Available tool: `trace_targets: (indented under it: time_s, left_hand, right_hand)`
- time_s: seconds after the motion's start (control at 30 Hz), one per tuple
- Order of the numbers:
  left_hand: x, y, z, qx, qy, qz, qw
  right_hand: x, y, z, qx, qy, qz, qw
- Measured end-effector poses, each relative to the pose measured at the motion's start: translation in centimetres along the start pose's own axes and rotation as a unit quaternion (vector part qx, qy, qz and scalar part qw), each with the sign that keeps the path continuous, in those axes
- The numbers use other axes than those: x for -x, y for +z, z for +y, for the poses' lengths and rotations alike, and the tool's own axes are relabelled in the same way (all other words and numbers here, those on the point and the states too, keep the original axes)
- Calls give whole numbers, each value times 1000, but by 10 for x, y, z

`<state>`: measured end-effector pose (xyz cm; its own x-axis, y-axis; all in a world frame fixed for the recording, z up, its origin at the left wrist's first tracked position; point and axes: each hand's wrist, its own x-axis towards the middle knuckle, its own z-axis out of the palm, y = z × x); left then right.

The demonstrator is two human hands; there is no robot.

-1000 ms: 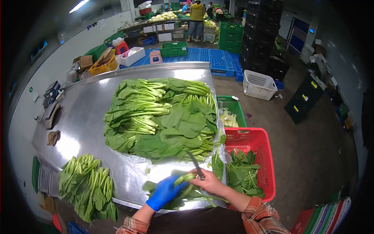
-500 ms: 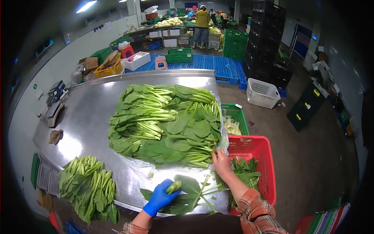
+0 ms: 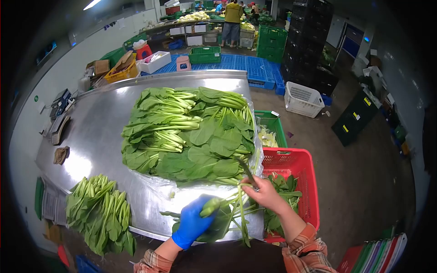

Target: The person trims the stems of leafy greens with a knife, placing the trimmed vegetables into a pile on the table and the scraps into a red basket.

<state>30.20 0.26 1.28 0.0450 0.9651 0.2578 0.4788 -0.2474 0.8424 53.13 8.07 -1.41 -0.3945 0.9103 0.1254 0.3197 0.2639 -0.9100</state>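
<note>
My left hand (image 3: 193, 224), in a blue glove, is closed around the pale stalk end of a leafy green (image 3: 210, 207); its wide leaves spread over the near table edge. In my bare right hand (image 3: 265, 194) is a knife (image 3: 248, 171) with a dark blade pointing up and away. Thin green stems (image 3: 241, 200) hang down at the fingertips of that hand, alongside the held green. Just beyond both hands lies a big pile of leafy greens (image 3: 191, 132) on clear plastic sheeting. Left of my gloved hand, a smaller heap of greens (image 3: 101, 214) overhangs the table edge.
The steel table (image 3: 98, 123) carries a scale (image 3: 60, 128) and a brown cloth (image 3: 61, 155) at left. A red crate (image 3: 309, 186) with leaves stands at its right, a green crate (image 3: 275, 123) behind it. Blue pallets (image 3: 246, 68) lie beyond. A person (image 3: 233, 20) stands far back.
My right hand has drawn back from the pile's near edge, and a knife now shows in it with stems at its fingertips. My gloved hand has shifted slightly right. The view has tilted down.
</note>
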Motion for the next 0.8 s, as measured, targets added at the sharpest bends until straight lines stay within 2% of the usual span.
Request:
trace_targets:
  time_s: [0.03, 0.13, 0.17, 0.2, 0.27, 0.3, 0.33, 0.43, 0.6, 0.7, 0.73, 0.8]
  left_hand:
    - [-2, 0, -2, -21, -3, 4, 1000]
    - [-4, 4, -22, 40, -189, -185, 963]
    - [-2, 10, -34, 87, -209, -171, 959]
    - [3, 18, -46, 135, -230, -157, 951]
    - [4, 14, -44, 202, -301, -130, 923]
    - [2, 10, -44, 228, -306, -118, 916]
    - [2, 7, -45, 254, -312, -108, 909]
    - [2, 7, -43, 276, -330, -83, 899]
    - [2, 13, -35, 307, -299, -45, 902]
    - [4, 0, -53, 264, -281, -48, 922]
    - [6, -4, -70, 222, -201, -14, 954]
    - [2, -35, -56, 249, -239, 37, 938]
  right_hand:
    - [-1, 6, -1, -19, -5, -22, 1000]
    - [-1, 28, -11, -43, 15, -60, 997]
    - [-2, 34, -12, -48, 18, -67, 996]
    - [-3, 39, -12, -104, 69, -76, 989]
    - [2, 43, -6, -159, 133, -18, 978]
    - [3, 43, 0, -185, 163, 11, 969]
    - [4, 41, 10, -37, 39, -13, 998]
    - [15, 52, 23, 98, -105, -32, 989]
    - [16, 59, 25, 123, -82, -35, 988]
    - [21, 61, 37, 137, -69, -52, 987]
    - [22, 59, 48, 138, -55, -73, 986]
    - [23, 56, 76, 143, -32, -80, 986]
